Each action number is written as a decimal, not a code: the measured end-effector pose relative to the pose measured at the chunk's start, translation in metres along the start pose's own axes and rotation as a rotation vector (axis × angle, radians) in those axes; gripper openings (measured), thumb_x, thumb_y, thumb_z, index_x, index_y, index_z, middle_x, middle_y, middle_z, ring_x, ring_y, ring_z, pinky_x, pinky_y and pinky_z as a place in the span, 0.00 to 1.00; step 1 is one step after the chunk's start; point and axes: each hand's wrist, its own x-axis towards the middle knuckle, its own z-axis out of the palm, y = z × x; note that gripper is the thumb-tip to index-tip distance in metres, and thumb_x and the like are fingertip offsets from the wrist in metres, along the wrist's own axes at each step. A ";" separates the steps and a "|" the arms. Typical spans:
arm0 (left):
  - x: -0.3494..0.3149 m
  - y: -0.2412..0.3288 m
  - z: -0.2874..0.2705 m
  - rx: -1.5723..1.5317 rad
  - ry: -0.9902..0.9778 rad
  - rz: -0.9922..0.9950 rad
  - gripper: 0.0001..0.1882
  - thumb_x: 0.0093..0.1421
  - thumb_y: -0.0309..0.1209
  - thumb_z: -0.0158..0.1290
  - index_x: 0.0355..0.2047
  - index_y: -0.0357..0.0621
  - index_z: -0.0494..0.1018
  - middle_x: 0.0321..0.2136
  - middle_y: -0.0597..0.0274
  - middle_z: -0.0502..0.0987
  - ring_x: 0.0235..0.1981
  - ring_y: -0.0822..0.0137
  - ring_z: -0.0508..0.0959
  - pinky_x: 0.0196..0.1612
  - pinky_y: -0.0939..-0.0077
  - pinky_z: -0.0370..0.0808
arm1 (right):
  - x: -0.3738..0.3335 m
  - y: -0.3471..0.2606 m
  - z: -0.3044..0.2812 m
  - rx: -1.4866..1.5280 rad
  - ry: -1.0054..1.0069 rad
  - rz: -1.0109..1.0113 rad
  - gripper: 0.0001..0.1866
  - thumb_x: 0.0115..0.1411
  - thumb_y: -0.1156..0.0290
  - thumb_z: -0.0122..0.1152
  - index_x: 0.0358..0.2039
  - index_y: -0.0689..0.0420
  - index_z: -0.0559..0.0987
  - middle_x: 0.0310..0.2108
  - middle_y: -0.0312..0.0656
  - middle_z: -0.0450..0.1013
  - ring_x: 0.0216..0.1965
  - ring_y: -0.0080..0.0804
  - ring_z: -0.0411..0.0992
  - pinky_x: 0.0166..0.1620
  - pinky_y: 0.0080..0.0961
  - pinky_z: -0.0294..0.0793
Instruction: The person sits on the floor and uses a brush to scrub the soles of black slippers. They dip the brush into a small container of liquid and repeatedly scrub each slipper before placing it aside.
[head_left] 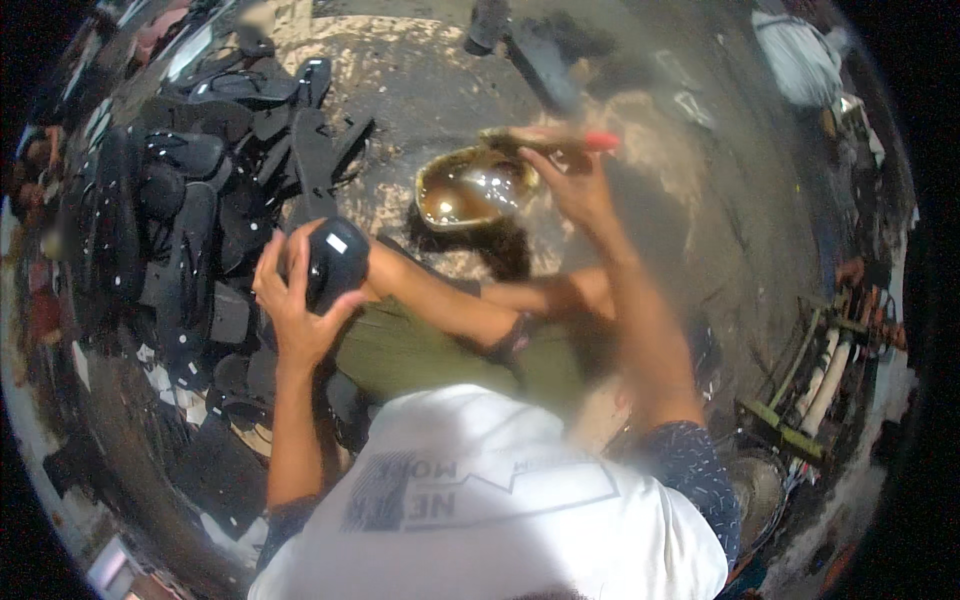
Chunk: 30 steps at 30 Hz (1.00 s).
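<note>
My left hand [305, 312] is wrapped round a black sandal [338, 258] seen nearly end-on, with a small white mark on its face. The sandal is beside my bent knee; its far side is hidden. Over on the right, my right hand [580, 192] is closed on a brush [512, 138] with a bright red end pointing right. The brush lies across the far rim of a tub [420, 205] of glossy brown liquid, which looks like glue. Its tip is blurred, so I cannot tell whether it touches the liquid.
A large pile of black sandals [195, 225] spreads over the floor at the left. Long dark pieces [540, 65] lie beyond the tub. A pale bag [798, 58] is at the far right. Nearer on the right stands a greenish metal frame [785, 432] with light rods.
</note>
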 end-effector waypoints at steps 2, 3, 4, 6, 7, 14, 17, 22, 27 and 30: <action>0.011 0.001 0.017 -0.063 -0.017 0.148 0.42 0.50 0.41 0.70 0.64 0.42 0.68 0.55 0.46 0.75 0.56 0.51 0.75 0.59 0.62 0.70 | 0.004 0.094 -0.051 -0.746 -0.081 -0.411 0.12 0.58 0.68 0.71 0.40 0.59 0.83 0.40 0.44 0.83 0.40 0.32 0.80 0.44 0.31 0.78; 0.013 -0.006 0.019 -0.131 -0.060 0.149 0.46 0.48 0.43 0.71 0.65 0.40 0.67 0.57 0.44 0.74 0.57 0.49 0.74 0.60 0.60 0.69 | -0.003 0.110 -0.073 -0.863 -0.063 -0.282 0.13 0.58 0.66 0.71 0.40 0.61 0.83 0.39 0.45 0.83 0.39 0.31 0.80 0.41 0.31 0.77; 0.019 -0.008 0.017 -0.200 -0.063 0.107 0.45 0.49 0.44 0.71 0.64 0.39 0.67 0.57 0.45 0.74 0.57 0.49 0.74 0.60 0.60 0.69 | -0.006 0.117 -0.085 -0.970 -0.038 -0.163 0.15 0.59 0.64 0.71 0.40 0.62 0.83 0.39 0.46 0.83 0.37 0.30 0.79 0.39 0.31 0.76; 0.031 -0.008 0.003 -0.316 -0.075 0.031 0.44 0.50 0.45 0.69 0.63 0.36 0.67 0.57 0.46 0.74 0.56 0.49 0.75 0.61 0.61 0.69 | -0.010 0.091 -0.092 -0.256 0.244 -0.104 0.14 0.62 0.63 0.68 0.38 0.63 0.83 0.37 0.44 0.82 0.35 0.26 0.78 0.36 0.28 0.75; 0.044 0.014 -0.007 -0.713 -0.092 -0.217 0.42 0.53 0.45 0.66 0.62 0.34 0.68 0.56 0.47 0.76 0.54 0.54 0.77 0.61 0.63 0.70 | -0.024 0.035 -0.084 -0.074 0.253 -0.029 0.14 0.63 0.63 0.67 0.38 0.62 0.83 0.36 0.42 0.82 0.35 0.24 0.77 0.37 0.27 0.75; 0.051 0.122 0.025 -2.052 -0.190 -0.653 0.34 0.67 0.57 0.47 0.60 0.42 0.67 0.55 0.55 0.75 0.57 0.59 0.74 0.61 0.63 0.70 | -0.083 -0.065 0.064 0.358 0.050 -0.201 0.14 0.64 0.65 0.65 0.46 0.58 0.83 0.44 0.44 0.79 0.50 0.39 0.76 0.55 0.32 0.72; 0.042 0.132 0.025 -2.227 -0.108 -0.716 0.32 0.67 0.56 0.46 0.61 0.45 0.69 0.59 0.57 0.73 0.59 0.58 0.72 0.65 0.60 0.66 | -0.082 -0.062 0.069 0.078 0.115 -0.440 0.14 0.61 0.70 0.63 0.47 0.56 0.83 0.50 0.43 0.77 0.52 0.40 0.75 0.57 0.37 0.72; 0.040 0.128 0.026 -2.226 -0.087 -0.620 0.35 0.66 0.58 0.44 0.63 0.46 0.66 0.63 0.56 0.69 0.62 0.56 0.69 0.67 0.57 0.63 | -0.061 -0.054 0.066 -0.070 0.159 -0.725 0.22 0.55 0.74 0.64 0.52 0.57 0.80 0.51 0.44 0.75 0.54 0.41 0.73 0.56 0.41 0.72; 0.043 0.123 0.030 -2.287 -0.079 -0.635 0.34 0.68 0.57 0.43 0.63 0.45 0.67 0.60 0.54 0.72 0.60 0.55 0.72 0.66 0.58 0.64 | -0.094 -0.061 0.060 0.078 0.027 -0.589 0.19 0.54 0.74 0.67 0.48 0.58 0.80 0.48 0.45 0.77 0.52 0.43 0.75 0.55 0.39 0.73; 0.039 0.129 0.031 -2.509 -0.119 -0.558 0.32 0.68 0.56 0.43 0.59 0.43 0.70 0.55 0.54 0.75 0.56 0.57 0.74 0.64 0.58 0.67 | -0.096 -0.051 0.058 0.177 0.000 -0.511 0.15 0.58 0.72 0.71 0.45 0.59 0.81 0.47 0.45 0.78 0.48 0.47 0.77 0.53 0.40 0.76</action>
